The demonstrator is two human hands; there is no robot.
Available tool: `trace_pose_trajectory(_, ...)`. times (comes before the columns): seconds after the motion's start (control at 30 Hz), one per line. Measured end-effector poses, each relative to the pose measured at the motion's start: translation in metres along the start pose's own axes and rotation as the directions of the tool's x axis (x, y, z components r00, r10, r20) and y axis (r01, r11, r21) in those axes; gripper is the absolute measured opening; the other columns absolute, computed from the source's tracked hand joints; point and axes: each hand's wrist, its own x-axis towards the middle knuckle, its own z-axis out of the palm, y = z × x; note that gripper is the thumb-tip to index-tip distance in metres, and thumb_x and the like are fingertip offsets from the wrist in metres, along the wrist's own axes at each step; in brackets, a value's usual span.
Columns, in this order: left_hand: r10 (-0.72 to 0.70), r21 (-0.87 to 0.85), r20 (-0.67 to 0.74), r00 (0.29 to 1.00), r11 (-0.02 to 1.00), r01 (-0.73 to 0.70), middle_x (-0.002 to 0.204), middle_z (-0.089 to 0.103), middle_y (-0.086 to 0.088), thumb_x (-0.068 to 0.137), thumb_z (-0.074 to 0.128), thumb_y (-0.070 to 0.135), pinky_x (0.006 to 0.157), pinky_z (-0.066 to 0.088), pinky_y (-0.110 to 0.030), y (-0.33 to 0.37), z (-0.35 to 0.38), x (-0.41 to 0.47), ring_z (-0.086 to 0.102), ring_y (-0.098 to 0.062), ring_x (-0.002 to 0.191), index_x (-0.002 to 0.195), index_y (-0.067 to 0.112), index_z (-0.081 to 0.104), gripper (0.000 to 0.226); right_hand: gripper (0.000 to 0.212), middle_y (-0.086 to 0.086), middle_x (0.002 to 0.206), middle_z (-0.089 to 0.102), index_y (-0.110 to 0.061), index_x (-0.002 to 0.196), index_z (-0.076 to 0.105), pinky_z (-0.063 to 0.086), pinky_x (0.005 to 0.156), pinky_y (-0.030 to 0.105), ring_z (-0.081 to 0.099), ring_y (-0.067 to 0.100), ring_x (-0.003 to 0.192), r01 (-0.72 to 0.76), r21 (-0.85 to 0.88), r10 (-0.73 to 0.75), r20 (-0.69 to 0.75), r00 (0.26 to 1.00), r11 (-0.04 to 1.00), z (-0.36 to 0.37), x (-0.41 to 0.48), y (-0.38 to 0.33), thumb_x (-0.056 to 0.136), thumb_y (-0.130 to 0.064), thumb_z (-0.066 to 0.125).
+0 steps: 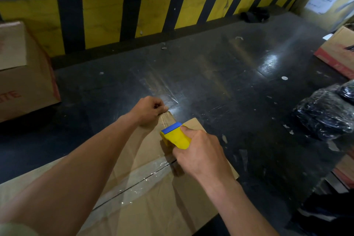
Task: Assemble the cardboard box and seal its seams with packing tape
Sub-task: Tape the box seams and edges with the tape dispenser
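A brown cardboard box point(153, 203) fills the lower middle of the view, its top flaps closed. Clear packing tape point(134, 180) runs along the centre seam. My right hand point(201, 155) grips a yellow tape dispenser with a blue front edge point(175, 136) over the box's far edge. My left hand point(148, 110) pinches the free end of a clear tape strip point(166, 119) at the far edge, just beyond the dispenser. The strip stretches between my fingers and the dispenser.
A dark glossy floor point(220, 82) spreads ahead, littered with tape scraps. A yellow-and-black striped wall point(153, 9) stands behind. Another cardboard box point(23, 71) sits at the left, one more point(339, 51) at the right, with a black plastic-wrapped bundle point(325, 111) below it.
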Motion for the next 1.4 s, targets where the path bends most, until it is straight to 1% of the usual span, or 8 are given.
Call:
trace_pose_trajectory(0.3, -0.119, -0.23, 0.06, 0.991, 0.965, 0.13, 0.064, 0.068, 0.003, 0.08, 0.084, 0.039, 0.064, 0.046, -0.027, -0.012, -0.003, 0.005, 0.056, -0.007, 0.061, 0.07, 0.019, 0.074, 0.024, 0.051, 0.001, 0.083, 0.067, -0.031, 0.12, 0.063, 0.049, 0.062, 0.034, 0.06, 0.027, 0.077, 0.022, -0.002, -0.022, -0.051, 0.998, 1.0, 0.004, 0.001, 0.001, 0.072, -0.045, 0.057)
trace_pose_trajectory(0.43, -0.103, -0.128, 0.048, 0.994, 0.986, 0.108, 0.076, 0.075, 0.001, 0.084, 0.08, 0.016, 0.08, 0.056, -0.035, -0.02, -0.005, -0.004, 0.066, -0.011, 0.073, 0.071, 0.022, 0.075, 0.015, 0.047, -0.002, 0.08, 0.066, -0.032, 0.118, 0.063, 0.051, 0.065, 0.036, 0.061, 0.024, 0.076, 0.038, -0.007, -0.038, -0.073, 0.997, 0.999, 0.006, -0.002, 0.004, 0.075, -0.049, 0.057)
trace_pose_trajectory(0.6, -0.038, -0.134, -0.044, 0.998, 0.99, 0.032, 0.083, 0.077, -0.002, 0.087, 0.076, 0.011, 0.075, 0.06, -0.035, -0.01, -0.013, -0.013, 0.072, -0.014, 0.075, 0.087, 0.015, 0.077, 0.004, 0.048, -0.001, 0.076, 0.063, -0.032, 0.116, 0.063, 0.048, 0.061, 0.033, 0.059, 0.023, 0.073, 0.041, -0.029, -0.043, -0.074, 0.996, 0.999, 0.009, -0.001, 0.003, 0.073, -0.051, 0.053)
trace_pose_trajectory(0.8, 0.145, -0.004, -0.035, 0.989, 0.989, -0.145, 0.096, 0.079, 0.006, 0.086, 0.075, 0.015, 0.086, 0.05, -0.011, 0.013, -0.011, -0.027, 0.071, -0.001, 0.092, 0.105, 0.018, 0.08, 0.02, 0.048, 0.0, 0.079, 0.065, -0.032, 0.117, 0.064, 0.052, 0.064, 0.037, 0.061, 0.024, 0.074, 0.026, -0.014, -0.026, -0.048, 0.999, 1.0, 0.006, -0.002, 0.0, 0.073, -0.048, 0.055)
trace_pose_trajectory(0.9, 0.176, 0.09, -0.029, 0.984, 0.981, -0.172, 0.106, 0.078, 0.003, 0.088, 0.073, 0.019, 0.092, 0.053, -0.022, 0.006, -0.01, -0.033, 0.072, -0.01, 0.1, 0.112, 0.019, 0.078, 0.025, 0.049, 0.0, 0.082, 0.066, -0.034, 0.123, 0.062, 0.052, 0.065, 0.035, 0.061, 0.024, 0.076, 0.035, -0.02, -0.036, -0.039, 0.999, 0.999, 0.006, -0.002, -0.001, 0.075, -0.047, 0.057)
trace_pose_trajectory(1.0, 0.275, 0.208, -0.04, 0.961, 0.943, -0.261, 0.099, 0.078, -0.001, 0.088, 0.054, 0.029, 0.078, 0.056, -0.037, 0.004, -0.002, -0.044, 0.072, -0.024, 0.089, 0.11, 0.022, 0.077, 0.032, 0.052, 0.0, 0.086, 0.067, -0.034, 0.128, 0.06, 0.052, 0.067, 0.035, 0.062, 0.025, 0.08, 0.045, -0.034, -0.046, -0.03, 0.998, 0.998, 0.003, -0.002, -0.001, 0.078, -0.049, 0.059)
trace_pose_trajectory(1.2, 0.214, 0.191, -0.117, 0.97, 0.963, -0.189, 0.118, 0.074, 0.001, 0.096, 0.044, 0.048, 0.081, 0.053, -0.037, -0.009, 0.013, -0.061, 0.069, -0.025, 0.102, 0.135, 0.039, 0.061, 0.044, 0.045, 0.002, 0.09, 0.068, -0.031, 0.124, 0.062, 0.044, 0.063, 0.032, 0.058, 0.028, 0.08, 0.042, -0.074, -0.041, 0.02, 0.999, 0.996, -0.007, -0.003, -0.01, 0.08, -0.041, 0.062)
trace_pose_trajectory(1.4, 0.224, 0.236, -0.124, 0.967, 0.953, -0.191, 0.116, 0.074, -0.007, 0.102, 0.053, 0.036, 0.077, 0.047, -0.037, -0.007, 0.012, -0.06, 0.067, -0.034, 0.102, 0.136, 0.039, 0.061, 0.034, 0.042, 0.007, 0.096, 0.071, -0.028, 0.124, 0.064, 0.052, 0.073, 0.035, 0.064, 0.032, 0.094, 0.067, -0.12, -0.057, 0.085, 0.995, 0.99, -0.028, -0.013, -0.011, 0.082, -0.034, 0.064)
